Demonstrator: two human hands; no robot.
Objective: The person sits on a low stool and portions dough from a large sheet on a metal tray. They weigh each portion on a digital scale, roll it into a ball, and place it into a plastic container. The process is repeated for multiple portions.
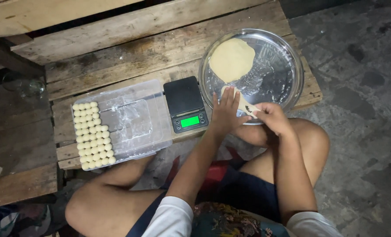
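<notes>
Steel bowl point(287, 52) holds dough point(231, 59); tray point(147, 94) holds balls point(92, 136).

Shiny metal bowl point(287, 52); matt soft dough point(231, 59); clear glossy plastic tray point(136, 118); rough wood planks point(116, 57) (weathered, stained).

A black scale point(185, 104) sits between a clear tray point(134, 118) of dough balls point(92, 136) and a glass point(26, 85).
</notes>
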